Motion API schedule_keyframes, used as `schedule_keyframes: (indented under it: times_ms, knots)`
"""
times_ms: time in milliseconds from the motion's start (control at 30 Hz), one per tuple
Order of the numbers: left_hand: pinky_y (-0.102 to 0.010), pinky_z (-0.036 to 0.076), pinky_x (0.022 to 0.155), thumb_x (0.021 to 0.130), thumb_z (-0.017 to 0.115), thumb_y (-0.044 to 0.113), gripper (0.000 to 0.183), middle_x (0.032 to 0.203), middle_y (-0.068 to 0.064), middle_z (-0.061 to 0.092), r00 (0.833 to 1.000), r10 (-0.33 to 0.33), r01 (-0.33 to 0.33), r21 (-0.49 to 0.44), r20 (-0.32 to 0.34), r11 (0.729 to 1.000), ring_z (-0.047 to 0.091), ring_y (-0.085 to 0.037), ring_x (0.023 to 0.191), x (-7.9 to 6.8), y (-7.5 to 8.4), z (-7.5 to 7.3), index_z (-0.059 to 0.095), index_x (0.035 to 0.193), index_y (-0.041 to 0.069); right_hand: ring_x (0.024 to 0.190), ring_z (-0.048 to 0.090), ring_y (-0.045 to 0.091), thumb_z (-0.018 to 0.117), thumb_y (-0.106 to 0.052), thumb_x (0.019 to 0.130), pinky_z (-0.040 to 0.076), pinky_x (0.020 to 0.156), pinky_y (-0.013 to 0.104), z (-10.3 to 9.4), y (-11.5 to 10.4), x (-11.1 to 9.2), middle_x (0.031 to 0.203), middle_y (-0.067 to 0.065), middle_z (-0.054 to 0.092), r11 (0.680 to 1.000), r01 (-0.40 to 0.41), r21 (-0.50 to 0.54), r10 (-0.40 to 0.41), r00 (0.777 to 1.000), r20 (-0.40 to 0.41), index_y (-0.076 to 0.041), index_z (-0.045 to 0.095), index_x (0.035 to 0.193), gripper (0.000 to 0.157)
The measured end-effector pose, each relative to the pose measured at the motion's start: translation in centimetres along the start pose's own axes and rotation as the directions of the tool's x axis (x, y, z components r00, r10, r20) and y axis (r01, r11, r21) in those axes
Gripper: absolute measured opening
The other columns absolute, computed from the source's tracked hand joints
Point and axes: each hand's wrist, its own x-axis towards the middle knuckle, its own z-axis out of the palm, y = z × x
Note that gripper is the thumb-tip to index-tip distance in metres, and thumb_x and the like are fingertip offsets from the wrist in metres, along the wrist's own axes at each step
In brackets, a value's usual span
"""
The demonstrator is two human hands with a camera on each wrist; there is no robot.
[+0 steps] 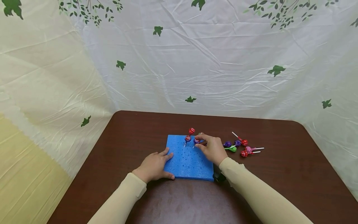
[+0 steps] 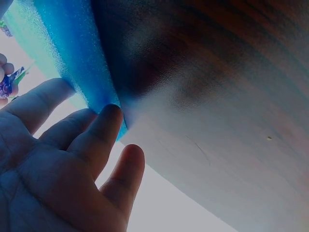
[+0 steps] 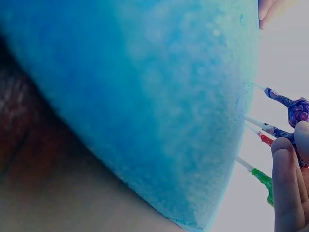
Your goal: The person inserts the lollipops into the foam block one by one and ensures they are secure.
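Observation:
A blue foam board [image 1: 187, 169] dotted with small holes lies on the table. My left hand [image 1: 153, 165] rests along its left side with spread fingers, the thumb at the front left corner. Over the back part of the board, my right hand [image 1: 213, 150] pinches a purple-wrapped lollipop [image 1: 196, 141] between thumb and fingers. Its white stick meets the board in the right wrist view. Beside it stand another purple lollipop [image 1: 187, 138] and a red one [image 1: 191, 131]. A green-wrapped lollipop [image 3: 262, 180] stands close to the right fingers, mostly hidden by them in the head view.
Right of the board, several loose lollipops lie on the brown table [image 1: 279, 174]: purple ones [image 1: 227, 144], a green one [image 1: 232, 149], red ones [image 1: 244, 153] and a pink one [image 1: 248, 149]. A white curtain [image 1: 223, 77] with green leaves hangs behind the table.

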Motion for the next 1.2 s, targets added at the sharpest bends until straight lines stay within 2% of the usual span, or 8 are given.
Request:
schedule_keyframes:
  times_ms: [167,467,800,933,1200]
  knots:
    - [-0.048,0.038,0.109,0.076,0.076,0.063,0.092,0.155,-0.016,0.039,1.000,-0.003,0.003,0.004,-0.001,1.000,0.049,-0.028,0.134,-0.1,0.1,-0.1,0.050,0.148,0.010,0.087,0.072,0.021,0.076,-0.016,0.090,0.059,0.075,0.041,-0.3,-0.1,0.0,0.113,0.010,0.072,0.999,0.024,-0.026,-0.023,1.000,0.009,-0.011,0.072,0.121,0.031]
    - [-0.048,0.038,0.109,0.076,0.077,0.062,0.092,0.154,-0.016,0.040,1.000,-0.009,0.009,0.006,-0.007,1.000,0.050,-0.029,0.133,-0.1,0.2,-0.1,0.051,0.147,0.010,0.087,0.073,0.021,0.078,-0.014,0.088,0.059,0.077,0.041,-0.8,0.1,0.0,0.128,0.010,0.066,0.990,0.124,-0.071,-0.123,0.992,0.022,-0.010,0.071,0.122,0.035]
    - [-0.048,0.037,0.109,0.076,0.076,0.063,0.092,0.155,-0.016,0.039,1.000,-0.006,0.006,0.012,-0.005,1.000,0.049,-0.028,0.134,0.0,0.1,0.1,0.050,0.148,0.011,0.085,0.073,0.020,0.079,-0.014,0.088,0.060,0.068,0.038,-2.6,0.3,-0.8,0.126,0.010,0.066,0.993,0.111,-0.036,-0.110,0.994,0.006,-0.010,0.068,0.128,0.041]
    - [-0.048,0.037,0.110,0.076,0.076,0.063,0.092,0.155,-0.016,0.039,1.000,-0.008,0.008,0.012,-0.003,1.000,0.049,-0.028,0.134,0.0,0.2,0.1,0.050,0.148,0.011,0.084,0.072,0.020,0.078,-0.011,0.088,0.060,0.065,0.036,-4.0,1.4,-1.2,0.121,0.010,0.068,0.994,0.108,-0.034,-0.108,0.994,-0.023,-0.010,0.067,0.128,0.041]
    - [-0.049,0.037,0.110,0.076,0.076,0.063,0.092,0.155,-0.016,0.038,1.000,-0.009,0.009,-0.001,0.003,1.000,0.048,-0.029,0.135,0.0,0.2,-0.1,0.050,0.148,0.011,0.081,0.070,0.022,0.074,-0.005,0.090,0.054,0.057,0.031,-7.3,4.3,-2.3,0.111,0.010,0.072,0.999,0.029,-0.028,-0.031,0.996,-0.082,-0.010,0.066,0.126,0.038]
